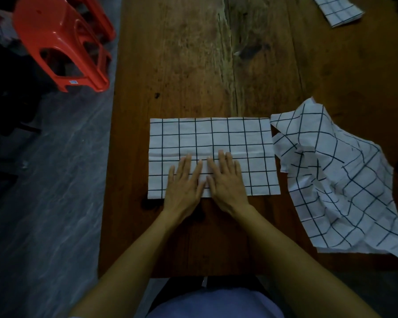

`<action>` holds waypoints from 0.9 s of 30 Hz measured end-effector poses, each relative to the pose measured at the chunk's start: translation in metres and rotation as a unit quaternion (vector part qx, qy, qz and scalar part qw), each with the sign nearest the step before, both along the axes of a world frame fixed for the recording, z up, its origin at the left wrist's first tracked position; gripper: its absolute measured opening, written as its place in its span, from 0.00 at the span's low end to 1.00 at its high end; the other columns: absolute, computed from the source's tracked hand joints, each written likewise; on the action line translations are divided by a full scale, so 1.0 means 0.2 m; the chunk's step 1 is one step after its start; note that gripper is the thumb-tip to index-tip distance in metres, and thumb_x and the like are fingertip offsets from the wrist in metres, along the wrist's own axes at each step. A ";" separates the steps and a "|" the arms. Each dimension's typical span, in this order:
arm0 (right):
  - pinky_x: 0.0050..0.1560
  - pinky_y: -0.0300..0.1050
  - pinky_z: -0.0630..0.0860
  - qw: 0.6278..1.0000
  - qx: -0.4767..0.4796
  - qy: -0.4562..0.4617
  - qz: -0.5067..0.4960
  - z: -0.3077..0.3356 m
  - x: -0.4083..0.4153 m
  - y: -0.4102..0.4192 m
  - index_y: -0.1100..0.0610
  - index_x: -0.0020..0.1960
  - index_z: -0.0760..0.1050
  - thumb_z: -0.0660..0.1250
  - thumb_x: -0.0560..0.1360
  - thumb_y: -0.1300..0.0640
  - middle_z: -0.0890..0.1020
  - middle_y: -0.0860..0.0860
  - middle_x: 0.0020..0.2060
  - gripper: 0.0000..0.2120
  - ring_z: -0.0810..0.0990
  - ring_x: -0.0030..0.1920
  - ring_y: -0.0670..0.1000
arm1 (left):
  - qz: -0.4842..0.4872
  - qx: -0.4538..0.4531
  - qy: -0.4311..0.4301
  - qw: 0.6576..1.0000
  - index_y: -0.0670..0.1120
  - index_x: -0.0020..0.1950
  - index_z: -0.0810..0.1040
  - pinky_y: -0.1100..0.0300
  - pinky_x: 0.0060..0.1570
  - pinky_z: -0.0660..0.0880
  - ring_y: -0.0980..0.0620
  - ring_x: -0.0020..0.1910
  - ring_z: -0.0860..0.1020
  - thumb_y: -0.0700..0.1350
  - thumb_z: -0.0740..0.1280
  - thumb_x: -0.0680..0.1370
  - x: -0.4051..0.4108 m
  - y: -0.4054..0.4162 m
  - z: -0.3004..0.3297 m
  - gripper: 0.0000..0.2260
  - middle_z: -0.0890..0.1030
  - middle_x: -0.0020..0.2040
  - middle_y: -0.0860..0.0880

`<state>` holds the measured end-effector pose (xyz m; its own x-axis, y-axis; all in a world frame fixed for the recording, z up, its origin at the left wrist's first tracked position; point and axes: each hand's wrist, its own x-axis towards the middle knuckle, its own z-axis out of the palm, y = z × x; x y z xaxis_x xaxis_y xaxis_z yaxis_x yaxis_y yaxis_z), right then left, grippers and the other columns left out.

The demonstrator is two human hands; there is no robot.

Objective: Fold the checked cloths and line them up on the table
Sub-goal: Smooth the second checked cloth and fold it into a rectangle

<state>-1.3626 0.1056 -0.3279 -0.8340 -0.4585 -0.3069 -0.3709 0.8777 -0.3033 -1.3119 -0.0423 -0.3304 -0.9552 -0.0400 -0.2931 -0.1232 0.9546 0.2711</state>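
1. Flat cloth (pixel 239 138): a checked rectangle lying flat on the wooden tabletop (pixel 193 53), near the front edge. A horizontal crease runs across its middle.
2. Left hand (pixel 183 183): palm down, fingers straight and spread, pressing the near half of the flat cloth. It holds nothing.
3. Right hand (pixel 225 180): palm down, fingers straight, pressing the flat cloth just beside the left hand. Thumbs nearly touch.
4. Crumpled cloth (pixel 345 180): unfolded and wrinkled, right of the flat cloth, its edge just beside it and reaching the tabletop's front right.
5. Folded cloth (pixel 338 10): at the far right corner, well apart.
6. Red stool (pixel 62 40): on the floor (pixel 44 203), left of the tabletop.
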 end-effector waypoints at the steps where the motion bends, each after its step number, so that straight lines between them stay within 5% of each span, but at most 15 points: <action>1: 0.76 0.53 0.36 1.000 0.006 0.008 -0.002 -0.01 -0.01 0.04 0.47 0.77 0.39 0.40 0.80 0.40 0.35 0.53 0.76 0.29 0.32 0.75 0.53 | -0.001 -0.016 0.001 1.000 0.54 0.77 0.39 0.47 0.74 0.37 0.51 0.75 0.33 0.63 0.40 0.79 0.02 -0.04 -0.01 0.28 0.35 0.77 0.47; 6: 0.75 0.54 0.36 0.998 0.037 0.012 -0.046 -0.01 -0.04 0.36 0.48 0.78 0.40 0.38 0.77 0.35 0.35 0.53 0.77 0.33 0.31 0.75 0.51 | 0.032 -0.031 0.005 0.999 0.53 0.78 0.41 0.48 0.72 0.35 0.49 0.75 0.34 0.67 0.41 0.77 0.07 -0.17 0.00 0.33 0.35 0.77 0.46; 13: 0.75 0.54 0.37 0.998 -0.015 0.053 -0.009 0.05 -0.11 0.11 0.50 0.78 0.49 0.44 0.78 0.40 0.44 0.54 0.78 0.30 0.37 0.77 0.53 | 0.011 0.005 0.077 0.997 0.49 0.74 0.59 0.47 0.73 0.42 0.46 0.77 0.47 0.56 0.54 0.77 -0.13 0.00 0.09 0.27 0.54 0.77 0.42; 18: 0.76 0.57 0.44 0.998 -0.046 0.032 0.007 -0.02 -0.17 -0.13 0.53 0.77 0.53 0.42 0.79 0.44 0.50 0.57 0.77 0.29 0.43 0.77 0.55 | 0.047 -0.003 0.045 0.998 0.49 0.77 0.52 0.49 0.74 0.40 0.49 0.77 0.43 0.57 0.44 0.78 -0.23 0.00 -0.01 0.28 0.48 0.78 0.44; 22: 0.76 0.53 0.40 0.997 -0.030 0.066 -0.016 -0.08 -0.19 0.10 0.49 0.77 0.51 0.46 0.80 0.43 0.46 0.54 0.78 0.27 0.41 0.77 0.54 | 0.050 -0.019 0.049 0.997 0.52 0.78 0.45 0.51 0.74 0.38 0.51 0.76 0.38 0.62 0.46 0.79 -0.15 -0.18 -0.07 0.30 0.40 0.78 0.47; 27: 0.76 0.53 0.40 0.993 -0.007 0.069 -0.092 -0.05 -0.21 0.33 0.49 0.77 0.52 0.46 0.79 0.41 0.47 0.55 0.78 0.28 0.41 0.77 0.53 | 0.085 -0.033 0.040 0.995 0.52 0.78 0.48 0.48 0.73 0.37 0.50 0.76 0.39 0.63 0.46 0.77 -0.10 -0.29 -0.03 0.32 0.42 0.78 0.46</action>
